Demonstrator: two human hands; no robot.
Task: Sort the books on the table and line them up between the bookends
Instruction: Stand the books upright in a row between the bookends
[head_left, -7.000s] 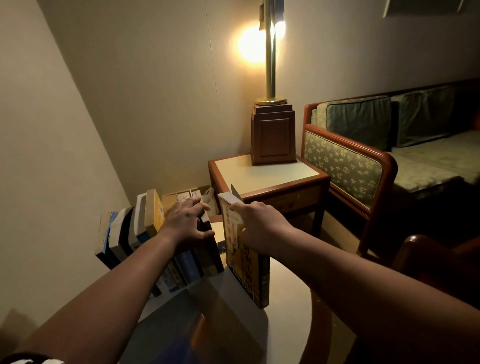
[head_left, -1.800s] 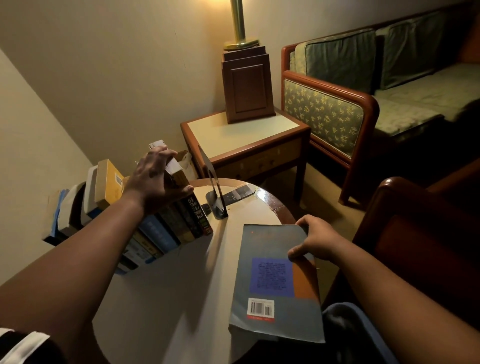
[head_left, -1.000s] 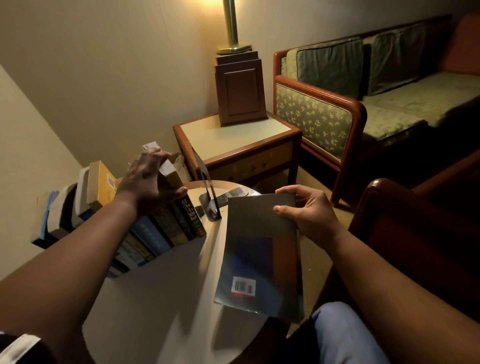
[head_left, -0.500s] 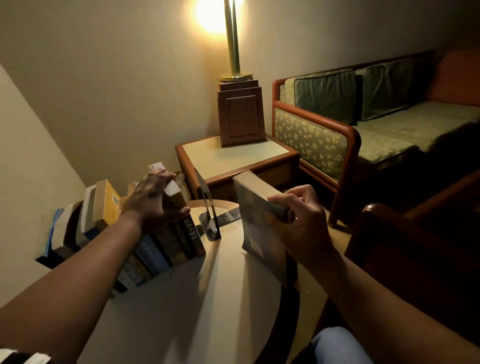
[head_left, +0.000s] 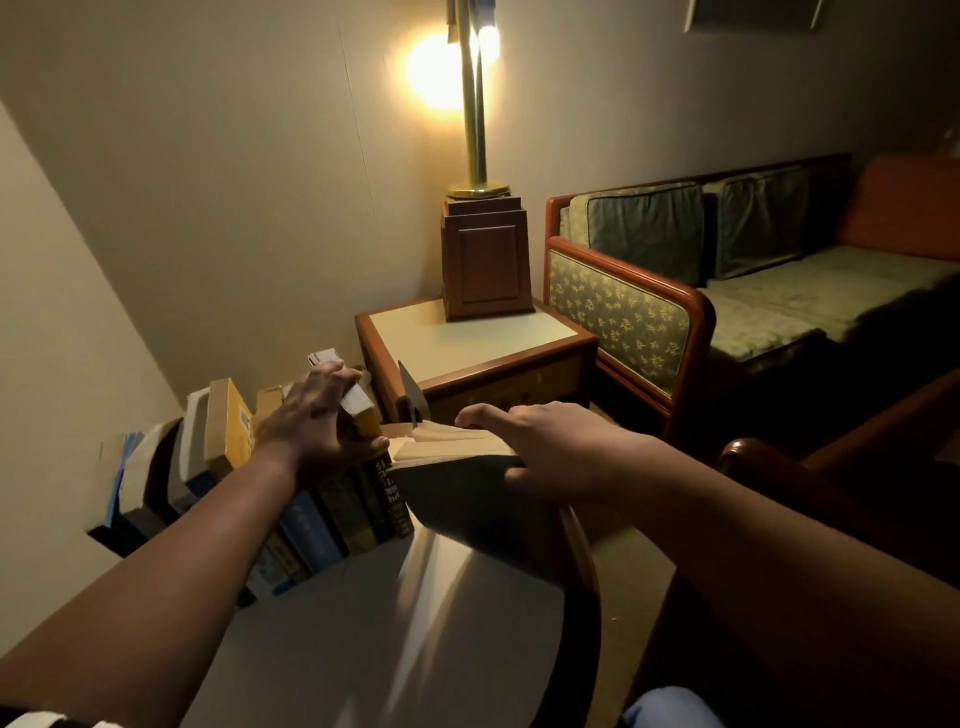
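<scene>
Two hands: right hand (head_left: 550, 452) grips a large dark-covered paperback (head_left: 467, 501), cream page-edges upward; left hand (head_left: 311, 421) clasps the leaning book row (head_left: 332, 522).

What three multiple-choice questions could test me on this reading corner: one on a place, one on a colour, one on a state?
1. Where does the lamp stand?
A. on the square side table
B. on the round table
C. on the sofa

2. What colour is the lamp's pole?
A. blue
B. brass gold
C. white

3. What is the right hand doing?
A. lying flat on the table
B. pointing at the lamp
C. gripping a large dark book

Answers:
1 A: its wooden base sits on the side table's top.
2 B: the pole gleams gold.
3 C: its fingers clasp the dark book, while the left hand grips the row of books.
</scene>
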